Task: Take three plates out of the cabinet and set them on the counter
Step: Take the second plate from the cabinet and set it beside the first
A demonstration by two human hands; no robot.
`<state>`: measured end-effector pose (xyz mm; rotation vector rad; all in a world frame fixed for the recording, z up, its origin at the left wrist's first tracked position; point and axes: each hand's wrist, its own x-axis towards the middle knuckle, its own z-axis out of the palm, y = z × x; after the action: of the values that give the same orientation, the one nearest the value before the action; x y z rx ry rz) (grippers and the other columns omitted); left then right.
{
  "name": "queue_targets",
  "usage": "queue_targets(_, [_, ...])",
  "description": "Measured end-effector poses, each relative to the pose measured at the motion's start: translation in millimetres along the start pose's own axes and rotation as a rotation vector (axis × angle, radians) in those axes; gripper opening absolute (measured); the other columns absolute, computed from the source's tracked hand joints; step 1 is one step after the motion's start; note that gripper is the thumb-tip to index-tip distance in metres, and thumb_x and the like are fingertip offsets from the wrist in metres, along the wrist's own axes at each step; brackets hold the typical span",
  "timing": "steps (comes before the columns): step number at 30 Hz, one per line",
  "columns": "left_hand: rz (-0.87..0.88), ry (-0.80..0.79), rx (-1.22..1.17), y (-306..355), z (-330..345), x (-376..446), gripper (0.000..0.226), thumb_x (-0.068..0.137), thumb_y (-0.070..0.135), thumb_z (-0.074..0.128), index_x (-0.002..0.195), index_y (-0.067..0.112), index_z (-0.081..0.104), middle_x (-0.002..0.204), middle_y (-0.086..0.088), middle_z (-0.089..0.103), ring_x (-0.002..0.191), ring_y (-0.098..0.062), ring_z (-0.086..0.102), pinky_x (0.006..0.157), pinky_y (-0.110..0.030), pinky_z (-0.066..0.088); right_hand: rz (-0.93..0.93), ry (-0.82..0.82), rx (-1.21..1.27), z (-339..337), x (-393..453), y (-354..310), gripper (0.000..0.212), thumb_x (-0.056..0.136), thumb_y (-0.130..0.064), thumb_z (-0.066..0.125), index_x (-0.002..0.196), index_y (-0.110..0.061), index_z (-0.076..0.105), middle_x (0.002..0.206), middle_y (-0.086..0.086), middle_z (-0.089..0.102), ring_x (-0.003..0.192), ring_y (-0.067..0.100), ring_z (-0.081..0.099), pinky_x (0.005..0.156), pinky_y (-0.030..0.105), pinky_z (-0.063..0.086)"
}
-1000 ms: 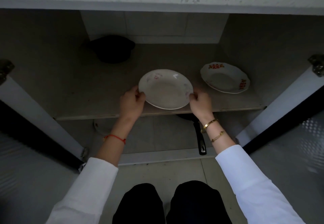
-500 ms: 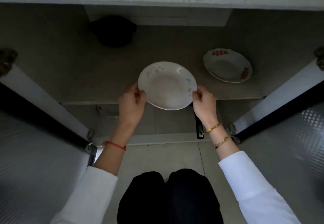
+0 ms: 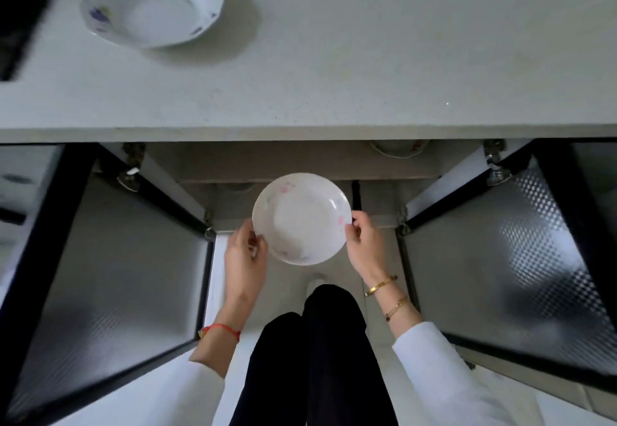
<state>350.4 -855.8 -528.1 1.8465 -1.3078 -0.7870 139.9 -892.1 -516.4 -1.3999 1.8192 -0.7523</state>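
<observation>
The plate in hand point(image 3: 302, 218) sits low in the scene, out in front of the open cabinet point(image 3: 300, 162) and below the counter's near edge. The left hand point(image 3: 245, 258) pinches its left rim with curled fingers, and the right hand point(image 3: 362, 245) grips the right rim the same way, thumb over the lip. The plate is held roughly level, face up, and being round it has no long axis to line up.

The relation that matters is this: the counter point(image 3: 367, 58) lies up and away from both hands, on the far side of its own near edge, so the plate has to rise past that lip before it can go forward. Both hands are about equally near the edge (neither has a clear lead), so I judge a two-handed carry is the natural way to bring it up.

Counting plates, I see three. One blue-flowered plate point(image 3: 152, 3) is already on the counter at far left, just beside a dark object point(image 3: 23, 8) at the left border. One is in the hands. One more, a plate with red marks point(image 3: 399, 149), shows only as a sliver on the cabinet shelf at right, mostly hidden under the counter.

So by my reckoning one plate is set down, the second is on its way, and the third is not yet taken. There is bare counter to the right of the blue-flowered plate for the landing.
</observation>
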Motion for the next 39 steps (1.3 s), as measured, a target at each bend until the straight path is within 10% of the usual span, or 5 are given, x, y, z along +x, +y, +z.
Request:
queue_targets(9, [-0.007,0.019,0.031,94.4,-93.3,-81.5,0.025,0.091,0.012,0.053,0.113,0.021,0.06,0.081,0.013,0.057,0.079,-0.013,0.056,0.069,0.0,0.037,0.004,-0.009,0.023,-77.0,-98.1,-92.2,0.01,0.096,-0.016,0.049,0.095,-0.01,0.057,0.061,-0.005,0.045,0.052,0.009,0.039,0.043,0.014,0.033])
queue_targets(18, [0.112,0.036,-0.002,178.7,-172.7,-113.0,0.027,0.091,0.009,0.054,0.115,0.02,0.061,0.082,0.01,0.056,0.08,-0.02,0.057,0.072,-0.026,0.05,-0.033,0.071,0.085,-138.0,-157.4,-176.6,0.012,0.095,-0.02,0.05,0.096,-0.013,0.059,0.062,-0.008,0.05,0.054,0.007,0.044,0.052,0.027,0.036])
queue_targets(39, [0.201,0.078,-0.025,288.7,-166.5,2.4,0.027,0.091,0.015,0.057,0.115,0.023,0.064,0.08,0.007,0.058,0.068,-0.005,0.058,0.064,-0.004,0.042,-0.173,0.102,0.114,-213.4,-46.2,-250.5,0.013,0.095,-0.023,0.052,0.096,-0.013,0.06,0.066,-0.003,0.055,0.054,0.004,0.044,0.05,0.017,0.037])
